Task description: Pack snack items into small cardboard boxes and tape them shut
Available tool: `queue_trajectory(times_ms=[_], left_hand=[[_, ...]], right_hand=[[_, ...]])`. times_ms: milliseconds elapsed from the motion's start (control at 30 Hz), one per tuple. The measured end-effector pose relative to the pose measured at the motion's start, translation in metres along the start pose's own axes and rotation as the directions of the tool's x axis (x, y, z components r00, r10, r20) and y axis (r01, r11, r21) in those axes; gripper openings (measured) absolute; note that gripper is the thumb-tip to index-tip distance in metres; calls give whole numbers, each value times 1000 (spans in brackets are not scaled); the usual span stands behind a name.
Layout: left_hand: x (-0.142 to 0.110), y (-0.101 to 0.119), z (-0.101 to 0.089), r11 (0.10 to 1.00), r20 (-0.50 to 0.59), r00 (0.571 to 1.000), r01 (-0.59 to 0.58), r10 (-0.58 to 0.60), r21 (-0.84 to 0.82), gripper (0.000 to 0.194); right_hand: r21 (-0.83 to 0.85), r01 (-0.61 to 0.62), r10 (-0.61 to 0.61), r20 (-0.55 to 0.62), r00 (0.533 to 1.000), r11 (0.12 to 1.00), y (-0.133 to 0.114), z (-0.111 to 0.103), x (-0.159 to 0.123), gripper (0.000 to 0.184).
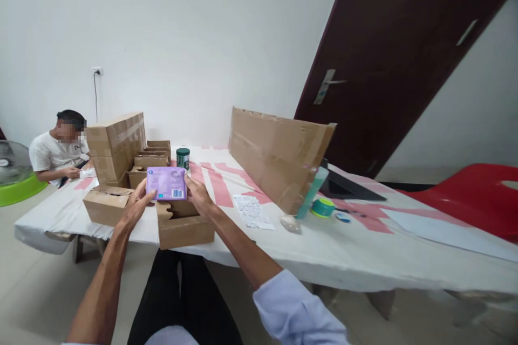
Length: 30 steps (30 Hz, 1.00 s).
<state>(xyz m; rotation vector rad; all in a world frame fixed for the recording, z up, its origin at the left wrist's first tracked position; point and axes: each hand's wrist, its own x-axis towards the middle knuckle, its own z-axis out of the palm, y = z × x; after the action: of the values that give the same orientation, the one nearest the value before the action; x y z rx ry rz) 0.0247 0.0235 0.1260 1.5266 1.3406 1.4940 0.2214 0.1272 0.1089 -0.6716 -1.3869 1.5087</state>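
Between my two hands I hold up a purple packet (pixel 165 183) with a barcode and small print on the side facing me. My left hand (pixel 138 202) grips its lower left edge, thumb on the front. On the right edge, my right hand (pixel 197 192) is closed round the packet. Just below stands an open cardboard box (pixel 186 233) at the table's front edge; what lies inside cannot be made out. Another small cardboard box (pixel 106 206) is to its left. Behind the packet is a dark green tub (pixel 183 158).
Stacked cartons (pixel 115 145) stand left, beside several open boxes (pixel 151 160). A tall cardboard sheet (pixel 279 156) rises right of centre. Near it lie a written paper (pixel 251 211), a green tape roll (pixel 322 207) and a small clear bag (pixel 290 223). A person (pixel 60 151) sits far left.
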Motion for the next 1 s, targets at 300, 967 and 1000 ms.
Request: queue_trajectory(times_ms=[300,967,1000], left_hand=[[-3,-55,6,985,-80,983,168,-166,26,77],[13,-8,5,999,-158,987,35,-35,-1,78],[15,3,3,1000,-159,987,-7,6,-6,79]], right_hand=[[14,-102,102,8,995,995,51,-6,5,50],[-67,27,-23,53,998,997,-2,0,16,57],[-60,74,-69,72,995,995,-12,2,16,59]])
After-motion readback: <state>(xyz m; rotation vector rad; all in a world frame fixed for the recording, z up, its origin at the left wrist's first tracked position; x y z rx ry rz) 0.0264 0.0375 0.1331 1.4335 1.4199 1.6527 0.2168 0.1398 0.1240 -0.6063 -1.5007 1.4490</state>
